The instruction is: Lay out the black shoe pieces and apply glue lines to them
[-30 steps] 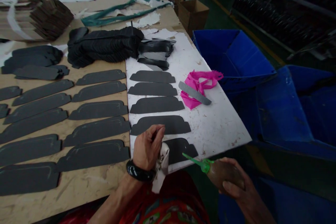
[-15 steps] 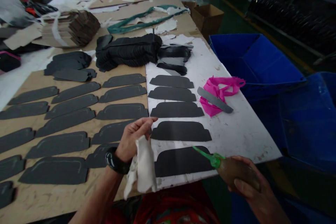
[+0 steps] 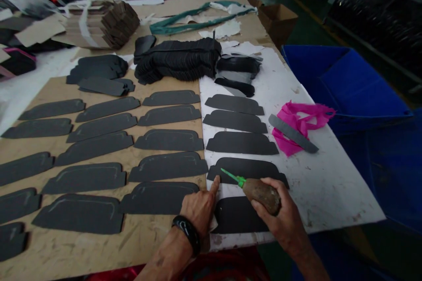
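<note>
My right hand [image 3: 285,213] is wrapped around a brown squeeze bottle [image 3: 262,194] with a green nozzle. The nozzle tip points left, over the left part of a dark grey shaped piece [image 3: 257,166]; I cannot tell whether it touches. My left hand [image 3: 199,205] wears a black wristband and stretches its index finger to that piece's lower left edge. Its other fingers are curled, and a bit of white cloth [image 3: 213,224] shows beneath them, mostly hidden. Closer to me lies another dark piece [image 3: 239,216], partly behind the right hand and bottle.
Rows of similar pieces with pale outlines [image 3: 84,178] cover the brown board at left. A black stack [image 3: 178,59] and a tied brown bundle [image 3: 102,24] stand behind. A grey strip [image 3: 293,133] lies on pink material [image 3: 316,114]. Blue bins [image 3: 349,83] stand right of the table.
My left hand has come down and right to the piece, its index finger now extended. My right hand has brought the bottle left and up over the piece. The view has shifted slightly.
</note>
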Demonstrator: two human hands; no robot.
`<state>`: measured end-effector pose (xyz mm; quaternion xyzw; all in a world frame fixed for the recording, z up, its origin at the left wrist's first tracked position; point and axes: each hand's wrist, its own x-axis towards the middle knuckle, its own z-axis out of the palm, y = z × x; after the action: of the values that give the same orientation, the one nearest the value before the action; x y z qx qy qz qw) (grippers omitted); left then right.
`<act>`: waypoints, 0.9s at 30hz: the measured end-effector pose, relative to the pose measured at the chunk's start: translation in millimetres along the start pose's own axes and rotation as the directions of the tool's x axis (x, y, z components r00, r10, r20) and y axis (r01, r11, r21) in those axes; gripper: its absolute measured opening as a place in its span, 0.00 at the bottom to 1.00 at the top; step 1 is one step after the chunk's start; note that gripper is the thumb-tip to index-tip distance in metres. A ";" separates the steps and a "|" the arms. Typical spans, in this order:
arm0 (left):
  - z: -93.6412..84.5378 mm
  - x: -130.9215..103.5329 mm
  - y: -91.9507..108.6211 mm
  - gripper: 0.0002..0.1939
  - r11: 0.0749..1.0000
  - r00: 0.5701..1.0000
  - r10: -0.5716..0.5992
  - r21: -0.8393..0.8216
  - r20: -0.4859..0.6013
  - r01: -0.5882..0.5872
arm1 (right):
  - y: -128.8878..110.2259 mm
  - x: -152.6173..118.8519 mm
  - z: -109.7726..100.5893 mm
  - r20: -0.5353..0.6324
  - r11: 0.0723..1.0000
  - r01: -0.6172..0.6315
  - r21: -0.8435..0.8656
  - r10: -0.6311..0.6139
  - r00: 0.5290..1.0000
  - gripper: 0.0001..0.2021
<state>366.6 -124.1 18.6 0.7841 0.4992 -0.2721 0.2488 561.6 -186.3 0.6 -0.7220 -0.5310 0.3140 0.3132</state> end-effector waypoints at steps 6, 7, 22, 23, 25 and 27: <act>-2.2 -2.5 0.5 0.44 1.000 1.000 0.005 -0.018 0.018 -0.005 | 0.5 6.2 4.8 0.009 0.994 0.093 -0.057 -0.092 0.996 0.19; -2.2 -2.7 0.9 0.44 1.000 1.000 0.007 -0.021 0.022 -0.007 | 0.3 6.9 5.5 0.012 0.993 0.097 -0.063 -0.096 0.995 0.19; -5.3 -1.5 2.8 0.42 0.999 0.996 -0.024 -0.047 0.090 0.028 | 1.7 15.1 13.5 -0.073 0.993 0.078 -0.087 -0.085 0.994 0.18; -5.1 -1.0 3.0 0.40 0.998 0.996 -0.024 -0.051 0.088 0.029 | 1.7 15.5 13.5 -0.080 0.994 0.072 -0.086 -0.079 0.994 0.18; -3.9 0.3 3.1 0.37 0.998 0.998 -0.029 -0.058 0.062 0.032 | 1.7 15.9 12.9 -0.091 0.994 0.062 -0.086 -0.070 0.993 0.18; -2.5 1.6 3.2 0.37 0.998 0.999 -0.033 -0.053 0.036 0.035 | 2.2 15.8 11.9 -0.102 0.995 0.055 -0.088 -0.064 0.993 0.18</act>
<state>370.5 -122.5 19.7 0.7637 0.5151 -0.2766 0.2737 557.2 -170.1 -10.2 -0.7341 -0.5481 0.2431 0.3188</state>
